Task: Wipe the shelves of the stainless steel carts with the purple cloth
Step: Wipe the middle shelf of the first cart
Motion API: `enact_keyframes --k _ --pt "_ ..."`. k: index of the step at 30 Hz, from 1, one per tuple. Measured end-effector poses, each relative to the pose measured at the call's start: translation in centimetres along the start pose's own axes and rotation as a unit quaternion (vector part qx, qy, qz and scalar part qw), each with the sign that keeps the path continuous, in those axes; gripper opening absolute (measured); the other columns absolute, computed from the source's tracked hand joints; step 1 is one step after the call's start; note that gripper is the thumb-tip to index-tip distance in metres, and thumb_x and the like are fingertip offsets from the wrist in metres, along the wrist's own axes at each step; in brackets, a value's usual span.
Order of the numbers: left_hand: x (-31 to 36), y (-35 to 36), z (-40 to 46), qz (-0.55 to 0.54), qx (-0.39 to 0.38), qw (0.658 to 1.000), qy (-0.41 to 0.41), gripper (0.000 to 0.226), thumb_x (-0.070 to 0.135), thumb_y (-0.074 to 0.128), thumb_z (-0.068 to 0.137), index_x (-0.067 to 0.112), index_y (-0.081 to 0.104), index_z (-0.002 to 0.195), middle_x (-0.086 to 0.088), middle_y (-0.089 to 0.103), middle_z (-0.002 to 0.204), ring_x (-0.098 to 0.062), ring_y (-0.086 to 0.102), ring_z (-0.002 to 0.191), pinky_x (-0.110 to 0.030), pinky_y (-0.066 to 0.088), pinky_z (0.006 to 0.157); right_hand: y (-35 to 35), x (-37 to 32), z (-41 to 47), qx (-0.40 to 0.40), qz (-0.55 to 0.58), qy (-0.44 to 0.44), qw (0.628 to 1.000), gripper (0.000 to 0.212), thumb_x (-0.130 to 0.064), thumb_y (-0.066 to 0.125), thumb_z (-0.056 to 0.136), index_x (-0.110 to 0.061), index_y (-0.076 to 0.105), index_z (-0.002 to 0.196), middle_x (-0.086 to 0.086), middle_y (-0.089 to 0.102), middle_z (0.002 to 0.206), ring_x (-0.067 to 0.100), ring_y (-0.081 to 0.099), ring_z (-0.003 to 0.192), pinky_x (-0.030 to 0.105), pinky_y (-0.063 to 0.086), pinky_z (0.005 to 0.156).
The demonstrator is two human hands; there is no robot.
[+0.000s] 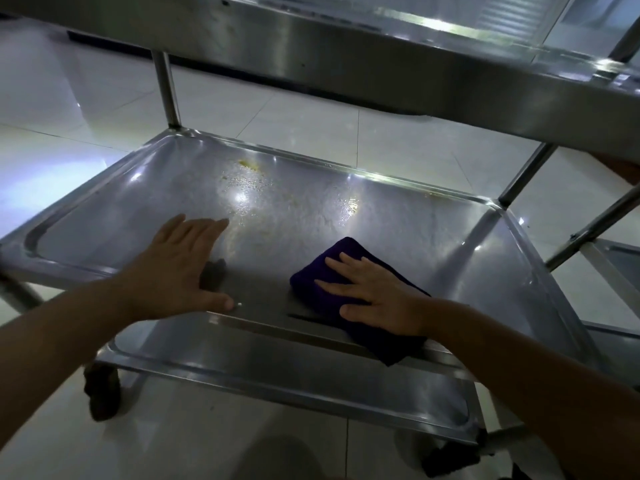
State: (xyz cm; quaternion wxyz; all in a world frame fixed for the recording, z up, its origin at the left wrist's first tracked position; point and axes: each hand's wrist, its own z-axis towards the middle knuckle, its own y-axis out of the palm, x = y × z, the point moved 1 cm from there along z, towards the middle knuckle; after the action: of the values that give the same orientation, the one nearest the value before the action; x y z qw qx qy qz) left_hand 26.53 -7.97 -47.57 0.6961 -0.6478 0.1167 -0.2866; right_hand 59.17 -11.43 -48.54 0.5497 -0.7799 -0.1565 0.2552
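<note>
The middle shelf [433, 233] of a stainless steel cart fills the view, with yellowish smears and wet specks [249, 178] toward its far side. A folded purple cloth [322, 271] lies on the shelf's near right part, reaching over the front rim. My right hand [374, 292] presses flat on the cloth with fingers straight and spread. My left hand [183, 265] rests flat on the bare shelf to the left of the cloth, fingers straight, holding nothing.
The cart's top shelf [381, 60] overhangs from above. A lower shelf [277, 375] shows below the front rim, with dark caster wheels [102, 393] near the floor. Upright posts [166, 88] stand at the corners. Part of a second cart [616, 265] sits at right on the white tiled floor.
</note>
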Motion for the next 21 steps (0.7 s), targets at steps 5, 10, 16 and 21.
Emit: enact_keyframes --k 5,10,16,21 --pt "-1.1 1.1 -0.5 -0.042 -0.008 0.998 -0.042 0.130 0.099 0.028 0.048 0.022 0.012 0.151 -0.005 0.019 0.156 -0.022 0.012 0.141 -0.031 0.004 0.110 -1.8 3.8 4.2 0.049 -0.023 0.056 0.997 0.051 -0.053 0.029 0.099 -0.052 0.001 0.142 -0.012 -0.006 0.160 0.002 -0.015 0.139 0.031 -0.011 0.113" --pt "-2.0 1.6 -0.1 -0.047 -0.027 0.998 -0.021 0.128 0.098 0.036 0.047 0.028 0.009 0.149 -0.002 0.019 0.155 -0.022 0.017 0.141 -0.037 0.014 0.114 -3.6 7.3 8.9 0.050 -0.019 0.157 0.986 0.056 -0.058 0.028 0.098 -0.049 0.005 0.147 -0.009 -0.006 0.161 0.010 -0.012 0.146 0.033 -0.008 0.116" --pt "-2.2 1.7 -0.1 -0.047 -0.022 0.999 -0.001 0.126 0.099 0.037 0.045 0.034 0.004 0.148 0.000 0.020 0.156 -0.019 0.015 0.141 -0.031 0.007 0.112 -5.3 8.3 12.4 0.025 -0.088 0.208 0.974 0.050 -0.042 0.024 0.101 -0.035 0.021 0.151 0.000 -0.007 0.162 0.025 -0.013 0.147 0.044 -0.002 0.119" --pt "-2.4 1.5 -0.3 -0.048 -0.013 0.999 -0.005 0.126 0.096 0.039 0.046 0.032 0.006 0.150 0.001 0.018 0.156 -0.015 0.011 0.141 -0.025 0.000 0.110 -3.9 5.1 11.9 0.052 -0.016 0.207 0.977 0.054 -0.046 0.024 0.100 -0.045 0.000 0.149 -0.002 -0.010 0.161 0.018 -0.013 0.147 0.037 -0.007 0.116"
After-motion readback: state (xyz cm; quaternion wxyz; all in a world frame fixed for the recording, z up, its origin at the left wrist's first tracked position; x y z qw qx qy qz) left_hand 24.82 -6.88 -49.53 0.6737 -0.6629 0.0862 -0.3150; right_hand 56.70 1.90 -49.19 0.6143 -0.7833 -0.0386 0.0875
